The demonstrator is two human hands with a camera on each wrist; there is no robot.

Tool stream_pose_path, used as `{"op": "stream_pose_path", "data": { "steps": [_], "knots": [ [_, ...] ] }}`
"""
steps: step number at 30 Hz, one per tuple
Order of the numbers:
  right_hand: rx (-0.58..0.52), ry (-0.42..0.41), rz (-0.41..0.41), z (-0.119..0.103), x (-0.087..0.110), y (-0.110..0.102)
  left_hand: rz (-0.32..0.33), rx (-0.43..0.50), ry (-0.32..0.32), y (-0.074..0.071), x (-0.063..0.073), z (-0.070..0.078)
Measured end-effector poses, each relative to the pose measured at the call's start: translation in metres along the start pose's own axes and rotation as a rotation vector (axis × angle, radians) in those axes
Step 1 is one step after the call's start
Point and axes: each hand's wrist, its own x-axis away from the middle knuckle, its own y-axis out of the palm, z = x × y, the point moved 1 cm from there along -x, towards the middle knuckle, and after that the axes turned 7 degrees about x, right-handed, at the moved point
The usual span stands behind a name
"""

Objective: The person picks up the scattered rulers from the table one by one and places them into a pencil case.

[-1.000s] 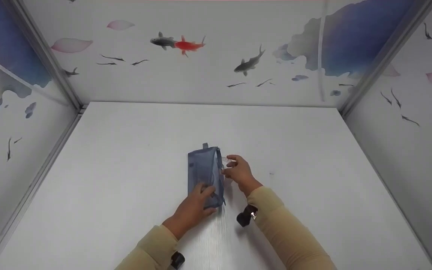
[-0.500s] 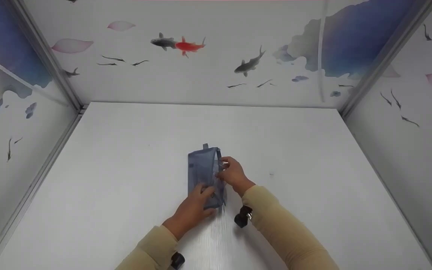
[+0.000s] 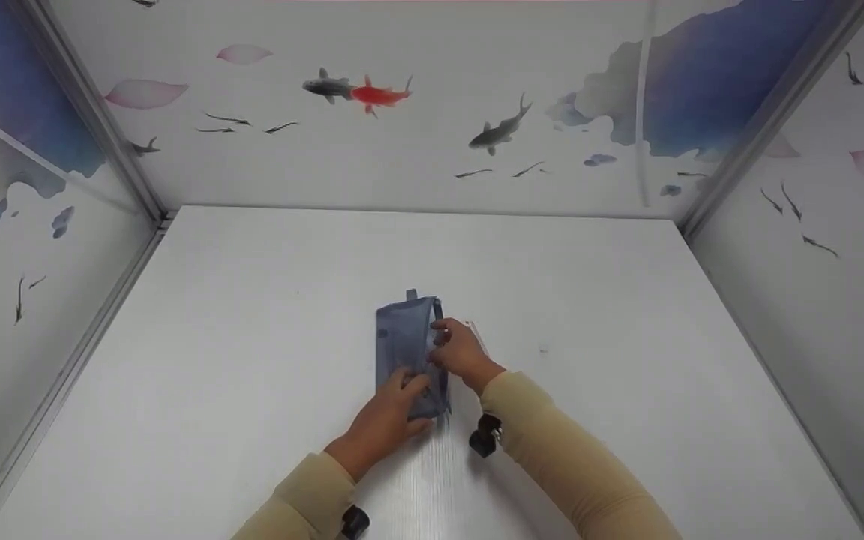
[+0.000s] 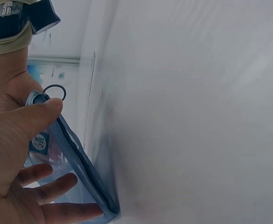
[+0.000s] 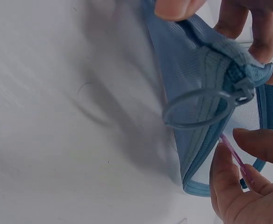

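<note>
A blue zip pouch point(image 3: 402, 334) with mesh sides lies upright on the table, its zipped mouth parted on the right. My left hand point(image 3: 383, 420) grips its near end; in the left wrist view the thumb point(image 4: 36, 116) bears on the zip edge and the fingers spread along the opening. At the mouth, my right hand point(image 3: 463, 352) pinches a thin clear piece point(image 3: 473, 330) with reddish marks. The right wrist view shows that piece edge-on as a pink strip point(image 5: 237, 161) between thumb and fingers. Its full shape is hidden. A ring pull point(image 5: 197, 109) hangs from the zip.
The white table point(image 3: 252, 300) extends around the pouch. Walls printed with fish point(image 3: 379, 94) and petals enclose its back and sides. A small pale mark point(image 3: 543, 349) shows on the table to the right. Black wrist cameras point(image 3: 484, 436) sit under the sleeves.
My right hand has moved left to the pouch's mouth, carrying the thin clear piece. The left hand and the pouch have hardly moved.
</note>
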Motion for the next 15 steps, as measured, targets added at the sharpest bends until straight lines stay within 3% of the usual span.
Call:
{"op": "stream_pose_path", "data": {
  "steps": [7, 15],
  "knots": [
    [0.046, -0.022, -0.024, 0.0013, -0.0011, 0.0012, 0.0, 0.003, -0.014, -0.0006, -0.0004, 0.0013],
    [0.13, -0.037, -0.035, -0.0027, 0.0018, -0.0004, 0.022, -0.005, 0.013, -0.0001, 0.0002, 0.0019]
  ]
}}
